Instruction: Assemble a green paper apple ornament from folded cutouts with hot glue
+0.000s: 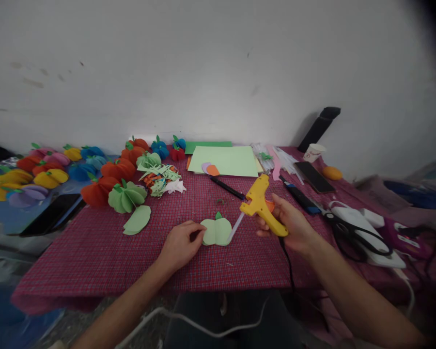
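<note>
My left hand [183, 242] rests on the table, its thumb and forefinger closed on the left edge of a small light green paper pumpkin [222, 230]. This pumpkin lies flat, creased down the middle, with a dark green leaf [218, 215] at its top. My right hand [288, 220] grips a yellow glue gun [258, 201] by the handle, just right of the pumpkin. From the gun's lower left end a whitish glue stick [236, 226] slants down to the paper's right edge; whether they touch I cannot tell. Light green paper pieces [137, 220] lie left of my left hand.
Finished paper pumpkins [118, 169] crowd the left side near paper scraps [162, 179]. Card sheets [225, 160] and a black pen [227, 187] lie behind. Rightward are a cutter [300, 195], scissors [359, 232], a phone [314, 176], a paper cup [314, 152] and an orange fruit [332, 173].
</note>
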Available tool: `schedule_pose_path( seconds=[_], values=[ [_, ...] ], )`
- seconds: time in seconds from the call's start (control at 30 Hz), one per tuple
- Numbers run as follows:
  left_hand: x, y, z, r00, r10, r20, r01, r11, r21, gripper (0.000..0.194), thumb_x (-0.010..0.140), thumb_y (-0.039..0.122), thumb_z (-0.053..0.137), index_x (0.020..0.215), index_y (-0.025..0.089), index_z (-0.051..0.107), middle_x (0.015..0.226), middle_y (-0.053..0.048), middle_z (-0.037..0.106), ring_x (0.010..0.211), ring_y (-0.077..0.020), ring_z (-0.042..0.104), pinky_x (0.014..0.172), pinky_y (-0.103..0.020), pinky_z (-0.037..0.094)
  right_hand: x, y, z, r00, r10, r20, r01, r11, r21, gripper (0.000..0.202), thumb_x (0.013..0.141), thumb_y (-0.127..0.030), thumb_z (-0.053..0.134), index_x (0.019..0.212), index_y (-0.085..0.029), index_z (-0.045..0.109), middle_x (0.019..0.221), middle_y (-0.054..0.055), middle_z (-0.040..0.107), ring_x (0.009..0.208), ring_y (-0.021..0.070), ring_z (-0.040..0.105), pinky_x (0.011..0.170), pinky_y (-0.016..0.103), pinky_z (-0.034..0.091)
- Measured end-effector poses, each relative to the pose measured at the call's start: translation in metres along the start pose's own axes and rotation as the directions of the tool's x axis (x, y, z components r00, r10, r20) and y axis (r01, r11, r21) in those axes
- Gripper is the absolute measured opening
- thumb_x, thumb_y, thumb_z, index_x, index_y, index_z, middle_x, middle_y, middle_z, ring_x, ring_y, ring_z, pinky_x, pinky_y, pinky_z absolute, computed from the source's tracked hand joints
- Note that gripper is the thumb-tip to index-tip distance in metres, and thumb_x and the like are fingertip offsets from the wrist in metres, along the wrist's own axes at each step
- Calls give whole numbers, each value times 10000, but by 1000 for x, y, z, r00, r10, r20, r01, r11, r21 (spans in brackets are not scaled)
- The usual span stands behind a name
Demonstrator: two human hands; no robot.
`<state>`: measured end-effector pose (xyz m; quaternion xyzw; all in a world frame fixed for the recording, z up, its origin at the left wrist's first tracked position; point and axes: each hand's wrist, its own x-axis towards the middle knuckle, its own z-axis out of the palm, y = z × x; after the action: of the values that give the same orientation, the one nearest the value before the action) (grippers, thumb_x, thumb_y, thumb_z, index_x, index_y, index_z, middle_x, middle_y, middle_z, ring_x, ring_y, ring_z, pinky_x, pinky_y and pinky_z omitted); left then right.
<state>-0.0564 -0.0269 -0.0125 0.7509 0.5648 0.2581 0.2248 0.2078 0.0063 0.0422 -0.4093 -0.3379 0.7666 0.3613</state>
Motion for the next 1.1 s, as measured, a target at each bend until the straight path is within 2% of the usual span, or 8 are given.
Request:
schedule_pose_path(
  seconds=[0.23,0.37,0.47,0.67,0.77,0.9,1.0,1.1],
  values=[
    [1,-1,0,1000,15,5,-15,1000,4,234,806,270,451,886,219,665,849,-25,650,740,-142,582,721,-255,435,-6,-1,3,999,-6,49,6,1000,11,465,835,-527,289,858,-166,582,574,13,513,494,127,469,603,349,529],
    [1,0,0,1000,16,0,-16,1000,-10,229,803,274,456,878,222,666,858,-24,653,760,-147,584,733,-261,436,-9,-2,4,996,-94,14,95,988,-125,369,793,-513,433,812,-166,557,605,-8,513,452,90,442,462,249,483],
    [1,0,0,1000,7,2,-7,1000,-9,228,800,273,461,885,218,665,857,-26,650,755,-148,583,732,-263,438,-10,-2,2,970,-242,-12,218,894,-392,277,700,-377,636,831,-172,504,618,-34,530,411,59,430,372,186,397],
    [1,-1,0,1000,6,3,-6,1000,-4,232,803,275,452,886,228,663,869,-23,652,760,-149,583,724,-255,436,-8,-7,-7,920,-388,-55,283,755,-591,701,624,-306,716,1143,-246,249,724,-35,596,432,99,519,396,227,428],
    [1,-1,0,1000,9,2,-9,1000,-1,233,801,269,453,886,224,665,864,-24,652,761,-148,583,727,-256,432,-5,-9,-12,871,-484,-81,305,664,-683,714,596,-287,733,1148,-251,281,747,-13,606,532,135,561,433,237,444],
    [0,-1,0,1000,5,-5,-5,1000,-1,240,799,256,448,900,224,664,849,-21,649,741,-144,582,691,-250,429,-5,-9,-19,825,-555,-106,286,573,-768,508,590,-294,728,1008,-235,446,783,18,621,629,170,586,482,254,454],
    [0,-2,1,1000,5,-17,-4,1000,7,249,771,199,458,912,221,661,846,-16,649,713,-136,581,656,-239,424,-9,-10,-19,854,-513,-85,258,560,-787,333,644,-306,681,926,-227,522,760,9,613,589,148,566,481,252,450],
    [0,-3,0,1000,9,-8,-9,1000,22,270,751,162,456,916,217,662,853,-17,649,695,-132,579,646,-235,423,-14,-13,-15,913,-405,-51,253,658,-709,300,673,-285,656,948,-225,553,761,-7,595,556,109,539,503,240,475]
  ],
)
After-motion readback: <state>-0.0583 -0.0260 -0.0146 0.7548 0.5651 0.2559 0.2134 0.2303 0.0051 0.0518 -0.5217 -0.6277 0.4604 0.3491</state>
